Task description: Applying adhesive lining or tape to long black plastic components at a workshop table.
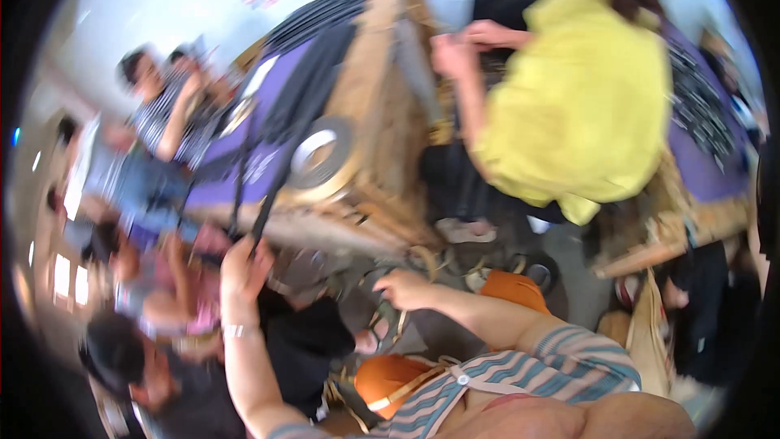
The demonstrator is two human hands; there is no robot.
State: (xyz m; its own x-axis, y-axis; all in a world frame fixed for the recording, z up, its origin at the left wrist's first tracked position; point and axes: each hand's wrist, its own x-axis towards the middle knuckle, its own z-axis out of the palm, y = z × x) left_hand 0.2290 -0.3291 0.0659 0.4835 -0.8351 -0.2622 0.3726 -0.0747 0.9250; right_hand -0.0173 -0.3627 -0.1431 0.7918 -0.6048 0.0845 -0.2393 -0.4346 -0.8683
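Observation:
My left hand (246, 270) is raised and closed on the end of a long black strap (276, 187), which runs up over the edge of the purple tabletop (231, 183). Lower down and to the right, my right hand (406, 289) is held out in front of me with its fingers curled. A thin tan strip seems to hang below it, but blur hides what those fingers hold. Beyond the left hand, a grey and tan roll (321, 154) lies flat at the table's corner. Several more black straps (317, 73) are laid lengthwise along the purple surface.
A wooden beam (378, 57) edges the table. At the right, a person in a yellow shirt (581, 106) works with both hands. Several people sit along the left. An orange rounded thing (390, 382) lies near my striped shirt, and another table (711, 154) holds dark strips.

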